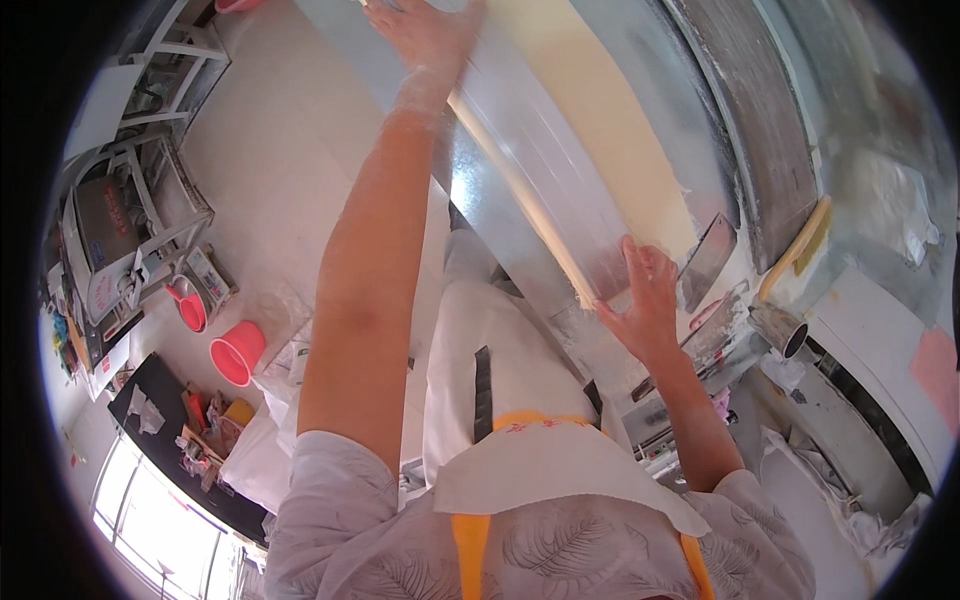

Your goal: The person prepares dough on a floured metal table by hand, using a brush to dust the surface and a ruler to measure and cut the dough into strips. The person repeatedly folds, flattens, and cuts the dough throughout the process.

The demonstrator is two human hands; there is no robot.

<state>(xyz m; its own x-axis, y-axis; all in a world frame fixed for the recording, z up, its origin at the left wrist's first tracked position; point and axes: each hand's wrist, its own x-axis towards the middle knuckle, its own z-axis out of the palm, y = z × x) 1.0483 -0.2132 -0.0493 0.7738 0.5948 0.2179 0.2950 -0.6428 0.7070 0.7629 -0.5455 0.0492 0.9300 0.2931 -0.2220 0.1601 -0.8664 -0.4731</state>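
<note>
A long, translucent plastic strip point(545, 130) lies slantwise across the metal worktop point(490, 190). Along its near edge runs a thin, pale yellow roll that looks like dough point(525, 195). My left hand point(425, 35) grips the strip's far end, its fingertips partly cut off by the upper edge of the picture. At the near end my right hand point(645, 305) holds the strip, thumb on the roll's side and fingers on the opposite edge. Beyond the strip spreads a flat, pale yellow dough sheet point(600, 80). White powder dusts my left wrist.
Right of my right hand lie a rectangular metal blade point(708, 262), a wooden-backed brush point(797, 248) and a metal cup point(780, 330). A dark, floury board point(750, 130) runs along the worktop's far side. On the floor at left stand a red bucket point(238, 352) and metal racks point(150, 200).
</note>
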